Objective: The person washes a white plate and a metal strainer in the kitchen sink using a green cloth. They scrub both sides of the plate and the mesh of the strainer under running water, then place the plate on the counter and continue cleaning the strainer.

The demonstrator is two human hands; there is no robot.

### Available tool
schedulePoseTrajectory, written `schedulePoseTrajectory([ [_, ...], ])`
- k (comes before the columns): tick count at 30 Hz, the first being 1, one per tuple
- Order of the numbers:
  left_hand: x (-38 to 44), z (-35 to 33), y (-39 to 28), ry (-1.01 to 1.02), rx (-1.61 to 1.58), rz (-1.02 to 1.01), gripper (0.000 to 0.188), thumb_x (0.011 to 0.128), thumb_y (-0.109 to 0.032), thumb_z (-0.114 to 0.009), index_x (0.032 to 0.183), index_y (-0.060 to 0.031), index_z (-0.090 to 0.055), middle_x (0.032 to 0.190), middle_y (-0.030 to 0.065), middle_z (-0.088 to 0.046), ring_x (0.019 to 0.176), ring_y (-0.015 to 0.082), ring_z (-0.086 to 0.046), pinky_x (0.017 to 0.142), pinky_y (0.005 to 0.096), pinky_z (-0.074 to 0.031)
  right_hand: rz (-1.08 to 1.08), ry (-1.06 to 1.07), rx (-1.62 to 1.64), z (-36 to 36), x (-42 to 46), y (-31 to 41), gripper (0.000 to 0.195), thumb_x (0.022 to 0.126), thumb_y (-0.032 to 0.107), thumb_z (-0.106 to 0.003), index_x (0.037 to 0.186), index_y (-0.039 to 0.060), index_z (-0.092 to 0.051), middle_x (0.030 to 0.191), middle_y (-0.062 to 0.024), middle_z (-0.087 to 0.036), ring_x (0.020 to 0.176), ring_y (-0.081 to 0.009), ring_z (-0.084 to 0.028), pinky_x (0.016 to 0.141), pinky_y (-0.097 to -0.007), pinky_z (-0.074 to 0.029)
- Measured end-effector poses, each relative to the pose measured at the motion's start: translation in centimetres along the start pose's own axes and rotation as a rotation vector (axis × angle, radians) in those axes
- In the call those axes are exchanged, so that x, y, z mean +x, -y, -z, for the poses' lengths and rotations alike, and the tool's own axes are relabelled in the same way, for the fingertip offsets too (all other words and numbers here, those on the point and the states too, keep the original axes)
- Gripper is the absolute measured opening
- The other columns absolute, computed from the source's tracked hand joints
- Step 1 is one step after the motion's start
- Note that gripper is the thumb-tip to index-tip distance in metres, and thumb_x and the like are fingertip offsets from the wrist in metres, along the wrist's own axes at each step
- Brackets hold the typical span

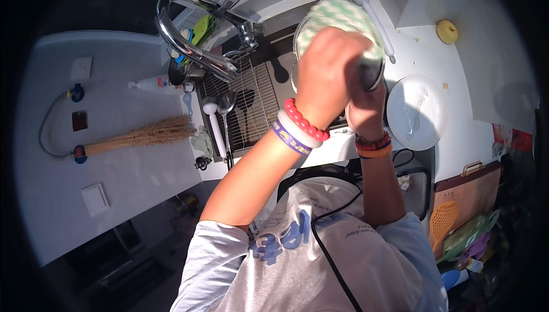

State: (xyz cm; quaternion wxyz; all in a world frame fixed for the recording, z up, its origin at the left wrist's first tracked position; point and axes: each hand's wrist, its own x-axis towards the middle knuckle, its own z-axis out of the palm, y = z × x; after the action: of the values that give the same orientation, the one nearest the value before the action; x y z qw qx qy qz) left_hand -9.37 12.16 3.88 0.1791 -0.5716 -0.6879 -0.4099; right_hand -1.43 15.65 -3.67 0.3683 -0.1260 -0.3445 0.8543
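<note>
My left hand (pixel 328 65) presses a green-and-white cloth (pixel 343 16) against a round, shiny metal vessel (pixel 374 81), probably a bowl. Motion blurs both the cloth and the fingers. Below and to the right, my right hand (pixel 369 108) grips the vessel from its near underside; part of that hand is hidden. The vessel is held up over the right part of a dark sink (pixel 285 91). Most of its inside is covered by the cloth and my left hand.
A chrome faucet (pixel 171 33) arches over the sink's left side, above a wire rack (pixel 257 93). Near the rack lie a ladle (pixel 226 104) and a brush (pixel 214 127). At right are a white plate (pixel 417 112), another brush (pixel 377 25) and a cutting board (pixel 467 196). Dried stalks (pixel 150 134) lie left.
</note>
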Motion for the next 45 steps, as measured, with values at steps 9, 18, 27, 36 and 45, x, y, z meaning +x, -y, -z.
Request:
schedulePoseTrajectory([
  [9, -0.7, 0.6, 3.2, -0.015, 0.213, 0.12, 0.03, 0.056, 0.011, -0.056, 0.081, -0.0048, -0.059, 0.08, 0.0079, -0.061, 0.078, 0.0281, -0.057, 0.07, 0.0366, -0.047, -0.055, -0.003, -0.173, 0.4, -0.8, 0.0, 0.023, 0.088, 0.006, -0.055, 0.109, -0.0025, -0.051, 0.09, -0.0016, -0.058, 0.078, -0.0059, -0.051, 0.07, -0.021, -0.042],
  [18, -1.3, 0.4, 0.4, -0.005, 0.057, 0.053, 0.032, 0.067, -0.004, -0.056, 0.098, -0.0087, -0.062, 0.088, 0.0063, -0.058, 0.084, 0.0266, -0.055, 0.07, 0.0358, -0.047, -0.01, 0.096, -0.12, 0.0, -0.6, -0.9, 0.026, 0.089, 0.004, -0.049, 0.114, -0.0025, -0.049, 0.1, -0.0052, -0.059, 0.091, -0.0108, -0.055, 0.079, -0.0243, -0.044],
  [27, -1.7, 2.7, 3.8, -0.021, 0.323, 0.218, 0.037, 0.061, 0.006, -0.06, 0.096, -0.0055, -0.062, 0.087, 0.009, -0.055, 0.082, 0.0285, -0.053, 0.07, 0.0367, -0.046, -0.09, -0.107, -0.059, -0.5, -0.7, 0.7, 0.022, 0.086, 0.009, -0.059, 0.105, -0.0001, -0.054, 0.092, -0.0033, -0.061, 0.083, -0.0089, -0.057, 0.072, -0.0232, -0.046],
  [36, -1.5, 2.1, 3.2, -0.021, 0.193, 0.05, 0.048, 0.054, 0.011, -0.058, 0.099, -0.0076, -0.063, 0.088, 0.0092, -0.06, 0.084, 0.029, -0.056, 0.074, 0.0368, -0.047, 0.111, 0.082, -0.48, -1.0, -0.8, 0.8, 0.011, 0.088, 0.008, -0.055, 0.096, -0.0007, -0.055, 0.083, 0.0002, -0.059, 0.075, -0.0049, -0.052, 0.065, -0.0199, -0.042],
  [45, -1.8, 4.8, 5.8, 0.239, 0.215, -0.076, 0.048, 0.055, 0.012, -0.054, 0.097, -0.0085, -0.063, 0.089, 0.0074, -0.061, 0.085, 0.0282, -0.057, 0.074, 0.0366, -0.047, -0.124, -0.142, 0.131, -1.2, -0.3, 1.4, 0.025, 0.085, 0.013, -0.062, 0.105, 0.0015, -0.053, 0.09, -0.002, -0.059, 0.079, -0.0076, -0.056, 0.067, -0.0225, -0.046],
])
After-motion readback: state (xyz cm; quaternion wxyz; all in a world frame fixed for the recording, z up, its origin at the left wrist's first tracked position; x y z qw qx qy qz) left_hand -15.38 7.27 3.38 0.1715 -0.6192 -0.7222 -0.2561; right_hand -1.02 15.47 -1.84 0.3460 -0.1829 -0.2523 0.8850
